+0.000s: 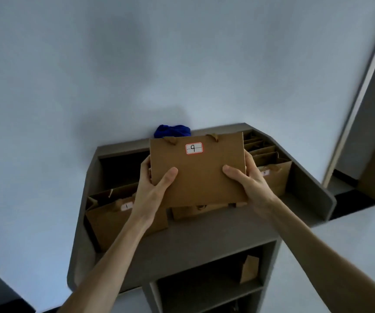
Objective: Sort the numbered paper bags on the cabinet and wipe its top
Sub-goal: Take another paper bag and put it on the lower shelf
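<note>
Two bare forearms rise from the lower corners of the frame toward its centre. Between them, low and right of centre, the cabinet's open shelves (209,288) are dark, and a small brown paper bag (249,268) stands on the upper shelf.

The left hand (153,188) grips the left edge of the bag marked 9 (195,175): its thumb lies flat across the front face and its fingers (144,164) curl round behind. The right hand (247,184) grips the opposite edge the same way, thumb on the front, fingers wrapped behind the right side. The bag is held flat-faced toward the camera, slightly tilted, at centre frame above the cabinet top (182,240). Its label (194,148) is white with a red border and sits near the upper edge between two handle loops.

Beneath its lower edge another brown bag (195,211) lies partly hidden. At lower left a bag labelled 1 (109,220) stands on the grey top. To the right, a row of brown bags (270,168) stands one behind another against the raised side wall.

Farthest back, a crumpled blue cloth (173,131) rests at the rear edge against the pale wall (136,64).
</note>
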Motion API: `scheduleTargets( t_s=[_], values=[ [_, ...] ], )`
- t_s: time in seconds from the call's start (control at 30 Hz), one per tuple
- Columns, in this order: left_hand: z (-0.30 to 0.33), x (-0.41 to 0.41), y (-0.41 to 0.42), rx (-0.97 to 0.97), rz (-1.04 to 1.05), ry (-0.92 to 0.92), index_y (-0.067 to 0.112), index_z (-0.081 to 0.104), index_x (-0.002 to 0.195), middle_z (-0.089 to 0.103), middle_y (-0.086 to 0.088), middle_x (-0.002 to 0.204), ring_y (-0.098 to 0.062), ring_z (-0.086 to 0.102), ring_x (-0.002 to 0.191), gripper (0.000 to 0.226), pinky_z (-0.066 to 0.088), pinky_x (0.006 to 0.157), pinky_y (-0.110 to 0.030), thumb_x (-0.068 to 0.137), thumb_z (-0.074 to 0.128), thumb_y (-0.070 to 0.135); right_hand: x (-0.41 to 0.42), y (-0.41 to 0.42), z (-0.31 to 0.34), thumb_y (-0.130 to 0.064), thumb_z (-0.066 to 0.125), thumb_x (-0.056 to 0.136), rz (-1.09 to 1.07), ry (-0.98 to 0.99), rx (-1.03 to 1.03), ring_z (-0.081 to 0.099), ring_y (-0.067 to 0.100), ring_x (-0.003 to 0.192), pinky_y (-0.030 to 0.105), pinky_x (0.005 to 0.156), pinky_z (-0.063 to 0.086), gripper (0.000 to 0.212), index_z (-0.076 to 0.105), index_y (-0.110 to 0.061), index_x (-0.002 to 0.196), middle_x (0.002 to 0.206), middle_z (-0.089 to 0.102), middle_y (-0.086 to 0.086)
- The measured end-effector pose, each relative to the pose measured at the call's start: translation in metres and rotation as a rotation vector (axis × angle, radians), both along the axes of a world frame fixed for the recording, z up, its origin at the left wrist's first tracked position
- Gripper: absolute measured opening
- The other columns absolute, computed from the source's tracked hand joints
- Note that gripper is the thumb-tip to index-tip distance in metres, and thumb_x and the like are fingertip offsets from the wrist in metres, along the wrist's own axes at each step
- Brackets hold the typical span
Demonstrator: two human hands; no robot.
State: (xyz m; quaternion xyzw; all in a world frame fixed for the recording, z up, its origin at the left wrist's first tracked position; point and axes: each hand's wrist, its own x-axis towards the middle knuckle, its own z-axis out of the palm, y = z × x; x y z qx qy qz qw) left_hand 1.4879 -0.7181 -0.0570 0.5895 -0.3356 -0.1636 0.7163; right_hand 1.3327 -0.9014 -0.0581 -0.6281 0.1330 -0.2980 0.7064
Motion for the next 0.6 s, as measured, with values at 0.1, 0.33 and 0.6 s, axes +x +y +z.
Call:
scheduleTargets(
  t_s=[0.1, 0.33, 0.6],
  values=[
    [-0.016, -0.039, -0.007, 0.055, -0.045, 0.02, 0.042, 0.029, 0.138, 0.054, 0.004, 0.129, -0.016, 0.065, 0.106, 0.101, 0.058, 0.085, -0.044, 0.054, 0.08, 0.063, -0.047, -0.002, -0.013, -0.033, 0.078, 0.081, -0.044, 0.04, -0.023, 0.07, 0.02, 0.103, 0.036, 0.076, 0.06, 0.084, 0.029, -0.039, 0.148, 0.13, 0.059, 0.005],
    [-0.057, -0.106, -0.011, 0.156, -0.12, 0.016, 0.047, 0.024, 0.14, 0.049, 0.009, 0.133, -0.014, 0.062, 0.111, 0.094, 0.055, 0.091, -0.042, 0.062, 0.076, 0.059, -0.134, 0.006, -0.056, -0.047, 0.081, 0.067, -0.102, 0.123, 0.007, 0.064, 0.019, 0.112, 0.041, 0.085, 0.06, 0.095, 0.027, -0.046, 0.145, 0.13, 0.055, -0.006],
    [-0.115, -0.159, -0.01, 0.295, -0.248, 0.008, 0.048, 0.03, 0.137, 0.055, 0.021, 0.125, 0.001, 0.06, 0.108, 0.081, 0.052, 0.093, -0.032, 0.07, 0.076, 0.05, -0.206, 0.005, -0.116, -0.056, 0.088, 0.059, -0.133, 0.272, -0.019, 0.063, 0.018, 0.116, 0.042, 0.087, 0.059, 0.101, 0.033, -0.041, 0.142, 0.128, 0.058, -0.009]
  ],
)
